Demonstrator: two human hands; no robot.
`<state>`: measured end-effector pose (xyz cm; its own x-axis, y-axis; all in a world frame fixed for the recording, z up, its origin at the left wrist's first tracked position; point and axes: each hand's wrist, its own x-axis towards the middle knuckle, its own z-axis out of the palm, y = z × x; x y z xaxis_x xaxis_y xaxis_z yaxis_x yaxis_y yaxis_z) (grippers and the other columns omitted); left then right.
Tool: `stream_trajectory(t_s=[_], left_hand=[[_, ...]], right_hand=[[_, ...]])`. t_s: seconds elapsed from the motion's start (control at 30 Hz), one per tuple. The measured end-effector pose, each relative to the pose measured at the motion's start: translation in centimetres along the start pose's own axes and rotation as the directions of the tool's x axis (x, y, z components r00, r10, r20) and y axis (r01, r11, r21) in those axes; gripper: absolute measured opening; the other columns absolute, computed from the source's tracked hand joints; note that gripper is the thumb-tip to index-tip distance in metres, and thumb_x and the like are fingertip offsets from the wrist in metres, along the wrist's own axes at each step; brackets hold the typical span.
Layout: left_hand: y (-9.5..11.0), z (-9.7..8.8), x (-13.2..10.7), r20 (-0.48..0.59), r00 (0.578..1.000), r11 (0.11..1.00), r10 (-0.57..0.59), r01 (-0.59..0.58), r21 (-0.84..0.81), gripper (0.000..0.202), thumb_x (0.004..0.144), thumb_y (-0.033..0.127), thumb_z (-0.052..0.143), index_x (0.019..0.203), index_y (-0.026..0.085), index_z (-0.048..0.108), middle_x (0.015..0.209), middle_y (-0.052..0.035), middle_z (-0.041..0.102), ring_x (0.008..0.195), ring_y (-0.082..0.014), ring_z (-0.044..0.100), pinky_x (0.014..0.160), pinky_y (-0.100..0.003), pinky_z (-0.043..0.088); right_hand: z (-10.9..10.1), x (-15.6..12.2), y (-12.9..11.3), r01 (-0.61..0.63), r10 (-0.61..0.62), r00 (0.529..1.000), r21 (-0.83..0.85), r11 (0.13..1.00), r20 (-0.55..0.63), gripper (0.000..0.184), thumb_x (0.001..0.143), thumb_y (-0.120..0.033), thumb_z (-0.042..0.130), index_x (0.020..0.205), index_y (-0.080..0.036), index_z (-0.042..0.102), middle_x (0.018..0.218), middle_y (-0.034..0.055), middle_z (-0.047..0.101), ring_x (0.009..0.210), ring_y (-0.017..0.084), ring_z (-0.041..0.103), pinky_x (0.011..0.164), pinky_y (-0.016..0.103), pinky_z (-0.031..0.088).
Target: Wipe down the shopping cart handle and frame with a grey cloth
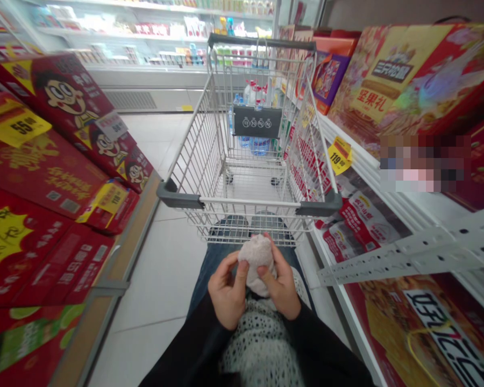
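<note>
The cart (248, 203) is standing just ahead, its near rim showing across the legs (213, 271); bare floor (153, 269) is opening on its left, while a shelf (431, 212) is edging it closely on the right. Above the lap, the left hand (228, 293) and right hand (283, 290) are both curling around one bunched cloth (258, 263), thumbs pressing it. Two dark grips (180, 194) are capping the rim's corners

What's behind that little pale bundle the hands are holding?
Past the bundle, you can see jeans and the wire shopping cart. The left hand and right hand hold its sides. Whatever is straight behind it is covered, and so are some fingertips.
</note>
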<state>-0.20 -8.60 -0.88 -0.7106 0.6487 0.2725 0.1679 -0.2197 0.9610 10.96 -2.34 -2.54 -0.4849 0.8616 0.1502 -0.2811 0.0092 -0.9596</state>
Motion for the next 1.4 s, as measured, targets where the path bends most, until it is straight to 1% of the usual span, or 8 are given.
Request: stream_trajectory(t_s=[0.1,0.2,0.33,0.53,0.8,0.97,1.2,1.4], left_hand=[[0.3,0.0,0.0,-0.019,1.0,1.0,0.003,-0.003,-0.008,0.021,0.09,0.039,0.075,0.096,0.019,0.078,0.097,-0.0066,0.08,0.091,-0.0182,0.075,0.088,-0.028,0.061],[0.0,-0.4,0.2,0.026,0.995,0.994,-0.1,0.102,-0.051,0.026,0.089,0.042,0.076,0.098,0.018,0.077,0.097,-0.0078,0.08,0.089,-0.0187,0.075,0.085,-0.027,0.061],[-0.4,-0.9,0.4,0.185,0.943,0.94,-0.278,0.306,-0.149,0.036,0.087,0.049,0.077,0.101,0.015,0.075,0.094,-0.0092,0.08,0.082,-0.0194,0.075,0.078,-0.027,0.061],[0.4,-0.9,0.4,0.299,0.913,0.915,-0.279,0.347,-0.205,0.037,0.089,0.049,0.074,0.104,0.015,0.074,0.101,-0.0097,0.078,0.089,-0.0208,0.073,0.084,-0.03,0.059],[1.2,-0.7,0.9,0.386,0.826,0.79,-0.41,0.533,-0.302,0.038,0.086,0.051,0.078,0.101,0.016,0.072,0.094,-0.0064,0.075,0.081,-0.0159,0.067,0.07,-0.023,0.05],[1.4,-0.8,1.4,0.45,0.733,0.651,-0.51,0.671,-0.355,0.041,0.078,0.05,0.084,0.095,0.015,0.073,0.085,-0.0046,0.073,0.072,-0.012,0.062,0.068,-0.022,0.048],[1.3,-1.0,2.9,0.692,0.439,0.469,-0.573,0.868,-0.162,0.035,0.068,0.042,0.092,0.079,0.013,0.077,0.068,-0.0048,0.067,0.057,-0.0111,0.054,0.056,-0.024,0.045],[1.1,0.5,1.5,0.689,0.422,0.403,-0.589,0.892,-0.202,0.039,0.064,0.047,0.093,0.081,0.019,0.072,0.074,-0.003,0.069,0.066,-0.0148,0.062,0.066,-0.028,0.054]], right_hand=[[-0.8,0.7,-0.5,-0.058,0.046,0.99,0.088,0.994,0.136,0.064,0.095,-0.049,0.07,0.154,-0.031,0.052,0.159,0.0065,0.057,0.145,0.026,0.058,0.126,0.044,0.043],[-1.4,1.0,-0.6,-0.099,0.066,0.978,0.163,0.982,0.196,0.058,0.096,-0.048,0.069,0.15,-0.031,0.057,0.16,0.0063,0.055,0.143,0.027,0.059,0.125,0.044,0.044],[-2.0,0.6,0.3,-0.122,0.081,0.98,0.221,0.968,0.184,0.061,0.092,-0.049,0.073,0.148,-0.03,0.06,0.156,0.0086,0.06,0.14,0.029,0.062,0.12,0.045,0.048],[-2.5,-0.1,1.4,-0.09,0.06,0.987,0.203,0.975,0.149,0.073,0.079,-0.071,0.075,0.136,-0.025,0.071,0.145,0.0139,0.068,0.134,0.036,0.065,0.108,0.05,0.056],[-2.4,-0.4,1.6,-0.151,0.12,0.977,0.176,0.973,0.177,0.066,0.086,-0.068,0.069,0.14,-0.029,0.068,0.146,0.0146,0.067,0.132,0.031,0.068,0.104,0.049,0.059],[-2.6,-0.1,0.9,-0.135,0.088,0.965,0.183,0.974,0.245,0.081,0.082,-0.067,0.076,0.151,-0.029,0.056,0.151,0.0165,0.062,0.133,0.03,0.068,0.112,0.052,0.052],[-3.1,1.0,-2.2,-0.073,0.061,0.892,0.009,0.997,0.448,0.084,0.068,-0.071,0.086,0.135,-0.022,0.071,0.158,0.0169,0.055,0.146,0.037,0.054,0.117,0.055,0.047],[-3.3,1.6,-3.0,-0.099,0.074,0.873,0.026,0.995,0.482,0.086,0.064,-0.076,0.085,0.128,-0.019,0.076,0.141,0.0154,0.066,0.129,0.033,0.066,0.11,0.044,0.054]])
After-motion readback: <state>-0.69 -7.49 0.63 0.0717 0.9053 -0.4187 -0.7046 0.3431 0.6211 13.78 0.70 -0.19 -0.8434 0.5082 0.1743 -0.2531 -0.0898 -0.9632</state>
